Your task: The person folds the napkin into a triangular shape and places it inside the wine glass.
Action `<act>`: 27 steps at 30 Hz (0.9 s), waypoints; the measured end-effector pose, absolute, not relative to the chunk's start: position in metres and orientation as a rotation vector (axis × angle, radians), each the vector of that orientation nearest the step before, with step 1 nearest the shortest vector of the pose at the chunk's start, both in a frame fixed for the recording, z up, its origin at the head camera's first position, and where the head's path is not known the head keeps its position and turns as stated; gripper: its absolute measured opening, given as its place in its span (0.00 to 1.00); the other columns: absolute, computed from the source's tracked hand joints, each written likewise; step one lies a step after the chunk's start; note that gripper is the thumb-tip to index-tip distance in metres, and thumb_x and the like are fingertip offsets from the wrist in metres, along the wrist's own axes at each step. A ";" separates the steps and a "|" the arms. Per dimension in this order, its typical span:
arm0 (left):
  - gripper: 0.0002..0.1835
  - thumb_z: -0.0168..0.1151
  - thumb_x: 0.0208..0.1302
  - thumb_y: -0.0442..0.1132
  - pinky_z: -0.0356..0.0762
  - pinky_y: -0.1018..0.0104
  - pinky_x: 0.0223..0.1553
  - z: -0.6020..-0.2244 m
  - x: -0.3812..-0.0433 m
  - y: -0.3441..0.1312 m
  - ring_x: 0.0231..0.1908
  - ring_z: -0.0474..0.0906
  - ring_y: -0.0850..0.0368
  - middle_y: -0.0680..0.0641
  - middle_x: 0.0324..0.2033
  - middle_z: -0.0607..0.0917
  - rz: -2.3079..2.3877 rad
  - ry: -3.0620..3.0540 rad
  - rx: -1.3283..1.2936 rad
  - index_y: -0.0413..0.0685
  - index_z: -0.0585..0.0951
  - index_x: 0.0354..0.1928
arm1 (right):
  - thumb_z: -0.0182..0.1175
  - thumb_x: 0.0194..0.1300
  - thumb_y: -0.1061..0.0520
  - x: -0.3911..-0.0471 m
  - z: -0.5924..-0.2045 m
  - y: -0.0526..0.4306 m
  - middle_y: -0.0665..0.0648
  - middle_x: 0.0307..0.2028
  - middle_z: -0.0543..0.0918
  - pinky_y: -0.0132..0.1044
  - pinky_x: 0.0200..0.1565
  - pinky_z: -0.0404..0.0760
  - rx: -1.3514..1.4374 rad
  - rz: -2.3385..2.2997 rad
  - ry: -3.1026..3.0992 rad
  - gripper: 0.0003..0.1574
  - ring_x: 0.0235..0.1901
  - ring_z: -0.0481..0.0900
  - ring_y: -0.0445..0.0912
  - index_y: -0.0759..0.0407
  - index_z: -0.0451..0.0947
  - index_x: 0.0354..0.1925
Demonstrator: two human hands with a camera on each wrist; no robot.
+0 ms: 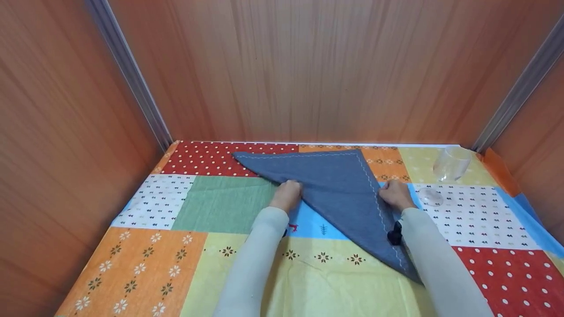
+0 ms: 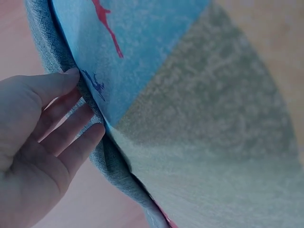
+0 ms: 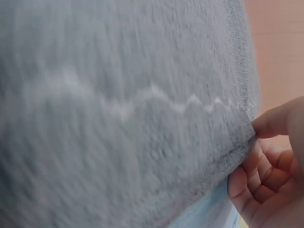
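Wood-grain panels [image 1: 317,70] with metal corner strips [image 1: 132,75] enclose a table spread with a patchwork-print tablecloth [image 1: 141,259], its squares red-dotted, green, blue, white, yellow and orange. Over its middle lies a grey-blue cloth napkin [image 1: 335,180] doubled into a triangle. Pale zigzag stitching [image 1: 371,176] follows its far and right edges, while its long edge runs diagonally from far left to near right.

At the napkin's long edge, toward its far-left point, the left hand [image 1: 287,194] pinches the cloth; the left wrist view shows the thumb on one face and fingers on the other. At the napkin's right edge, the right hand [image 1: 396,195] also grips, thumb and fingers closed on the hem near the stitching. How far either edge is raised cannot be told.

Pale sleeves [image 1: 251,264] reach in from the napkin's near side, a black device [image 1: 395,233] at the right cuff. Right of the napkin, beyond the right hand, stands a clear wine glass [image 1: 451,164].
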State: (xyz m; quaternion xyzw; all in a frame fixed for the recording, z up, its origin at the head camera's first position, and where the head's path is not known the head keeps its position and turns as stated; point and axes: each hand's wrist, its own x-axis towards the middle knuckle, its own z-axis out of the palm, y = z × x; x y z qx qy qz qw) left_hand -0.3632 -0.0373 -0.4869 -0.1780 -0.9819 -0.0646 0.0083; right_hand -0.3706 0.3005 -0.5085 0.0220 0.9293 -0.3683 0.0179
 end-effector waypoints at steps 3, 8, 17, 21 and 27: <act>0.08 0.58 0.71 0.28 0.83 0.57 0.41 -0.488 -0.365 -0.037 0.40 0.85 0.49 0.40 0.37 0.87 -0.178 -3.031 -0.538 0.38 0.86 0.41 | 0.49 0.66 0.58 -0.370 -0.508 0.301 0.49 0.13 0.58 0.39 0.23 0.63 0.047 -1.100 2.855 0.20 0.14 0.57 0.44 0.54 0.61 0.16; 0.08 0.59 0.69 0.27 0.84 0.55 0.37 -0.488 -0.363 -0.038 0.37 0.86 0.48 0.39 0.35 0.87 -0.146 -2.967 -0.546 0.39 0.87 0.38 | 0.50 0.68 0.52 -0.370 -0.506 0.301 0.49 0.13 0.57 0.39 0.23 0.62 0.053 -1.027 2.790 0.23 0.14 0.54 0.43 0.53 0.60 0.16; 0.06 0.63 0.69 0.32 0.83 0.58 0.42 -0.481 -0.347 -0.034 0.38 0.84 0.51 0.43 0.37 0.87 -0.079 -3.020 -0.696 0.42 0.87 0.42 | 0.47 0.71 0.49 -0.370 -0.505 0.305 0.49 0.16 0.60 0.38 0.25 0.65 0.092 -1.108 2.675 0.22 0.16 0.59 0.43 0.53 0.62 0.20; 0.06 0.64 0.68 0.36 0.82 0.58 0.43 -0.480 -0.335 -0.023 0.40 0.84 0.52 0.46 0.38 0.87 -0.016 -2.982 -0.841 0.47 0.88 0.42 | 0.45 0.72 0.48 -0.370 -0.506 0.306 0.50 0.16 0.61 0.38 0.25 0.65 0.102 -1.105 2.670 0.23 0.16 0.60 0.43 0.53 0.63 0.20; 0.04 0.67 0.67 0.44 0.81 0.60 0.35 -0.480 -0.315 0.000 0.35 0.83 0.57 0.55 0.33 0.87 0.116 -2.885 -1.098 0.58 0.89 0.40 | 0.45 0.75 0.46 -0.370 -0.506 0.306 0.51 0.17 0.63 0.39 0.25 0.67 0.114 -1.089 2.669 0.25 0.18 0.63 0.44 0.55 0.65 0.22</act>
